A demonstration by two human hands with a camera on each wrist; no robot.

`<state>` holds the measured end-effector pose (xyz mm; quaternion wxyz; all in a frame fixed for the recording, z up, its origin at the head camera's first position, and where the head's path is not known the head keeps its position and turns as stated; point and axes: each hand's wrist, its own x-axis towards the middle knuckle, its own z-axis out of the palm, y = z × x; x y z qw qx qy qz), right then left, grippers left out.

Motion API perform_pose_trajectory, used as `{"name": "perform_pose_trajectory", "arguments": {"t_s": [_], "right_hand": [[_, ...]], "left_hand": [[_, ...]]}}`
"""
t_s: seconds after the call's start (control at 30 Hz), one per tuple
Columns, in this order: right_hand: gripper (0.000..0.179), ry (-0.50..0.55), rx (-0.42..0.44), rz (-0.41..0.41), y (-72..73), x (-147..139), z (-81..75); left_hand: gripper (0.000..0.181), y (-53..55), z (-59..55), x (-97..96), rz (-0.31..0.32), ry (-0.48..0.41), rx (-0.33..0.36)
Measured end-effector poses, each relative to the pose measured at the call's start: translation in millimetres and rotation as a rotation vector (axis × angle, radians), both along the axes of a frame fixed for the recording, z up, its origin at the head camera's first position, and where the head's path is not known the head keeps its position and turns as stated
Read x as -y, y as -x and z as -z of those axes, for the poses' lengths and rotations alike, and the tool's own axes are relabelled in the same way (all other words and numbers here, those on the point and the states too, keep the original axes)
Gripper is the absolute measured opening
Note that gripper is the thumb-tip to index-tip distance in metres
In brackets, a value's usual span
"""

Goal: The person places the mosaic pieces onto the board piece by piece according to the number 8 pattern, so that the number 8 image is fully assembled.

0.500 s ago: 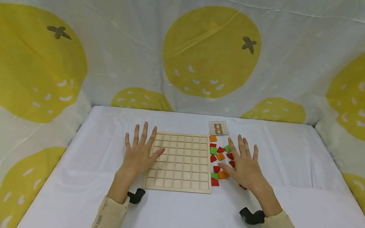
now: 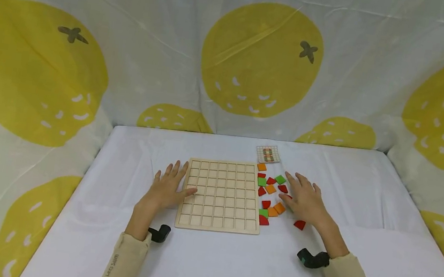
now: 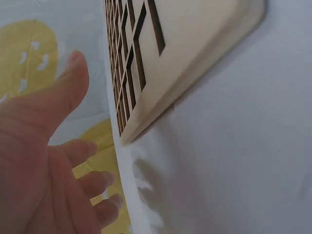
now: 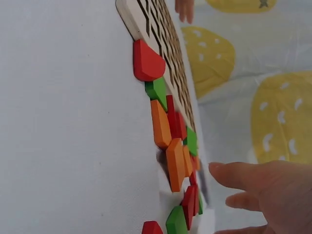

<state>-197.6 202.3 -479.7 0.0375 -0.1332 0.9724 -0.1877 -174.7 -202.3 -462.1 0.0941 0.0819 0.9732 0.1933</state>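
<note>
A pale wooden board [image 2: 220, 197] with a grid of square recesses lies flat on the white table. My left hand [image 2: 163, 190] is at its left edge, fingers relaxed and thumb reaching over the grid. In the left wrist view this hand [image 3: 53, 141] shows nothing in its grasp, with a shadow under it on the cloth. Beside the board's right edge lie red, green and orange pieces [image 2: 270, 189]. My right hand [image 2: 306, 201] hovers at the right side of these pieces, fingers spread and holding nothing. The right wrist view has an orange piece [image 4: 175, 165] near the thumb.
A small card [image 2: 268, 154] with a printed coloured grid pattern lies behind the pieces. One red piece [image 2: 299, 225] sits apart, close to the right wrist. White cloth with yellow lemons [image 2: 261, 59] hangs along the back and sides of the table.
Both hands have lowered and their fingers have bent a little. The left has shifted left, and the right has moved slightly right, uncovering more of the pieces.
</note>
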Motion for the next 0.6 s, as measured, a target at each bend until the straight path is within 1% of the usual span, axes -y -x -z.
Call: {"name": "perform_pose_trajectory", "arguments": {"t_s": [0.1, 0.17, 0.27, 0.37, 0.4, 0.43, 0.5, 0.6], "right_hand": [[0.065, 0.048, 0.002, -0.006, 1.9, -1, 2.3], [0.060, 0.077, 0.003, 0.005, 3.1, -2, 3.4], [0.053, 0.082, -0.011, 0.034, 5.2, -3, 6.5], [0.045, 0.090, -0.028, 0.059, 7.2, -4, 9.9], [0.042, 0.097, -0.035, 0.066, 7.9, -4, 11.1], [0.039, 0.106, -0.039, 0.075, 8.6, -5, 12.1], [0.034, 0.130, -0.045, 0.093, 9.8, -6, 13.7], [0.027, 0.184, -0.032, 0.127, 10.8, -8, 14.6]], "left_hand": [[0.096, 0.8, 2.1, 3.9, 0.019, -0.032, 0.021], [0.100, 0.8, 3.7, 6.6, 0.037, -0.069, 0.034], [0.106, -0.5, 6.2, 10.0, 0.061, -0.131, 0.061], [0.111, -2.6, 9.4, 13.0, 0.081, -0.199, 0.069], [0.113, -1.9, 16.5, 15.8, 0.094, -0.223, 0.055], [0.114, -2.4, 21.2, 17.8, 0.102, -0.246, 0.045], [0.114, -3.5, 21.9, 18.2, 0.113, -0.265, 0.042], [0.111, -4.1, 21.7, 17.6, 0.116, -0.255, 0.053]]}}
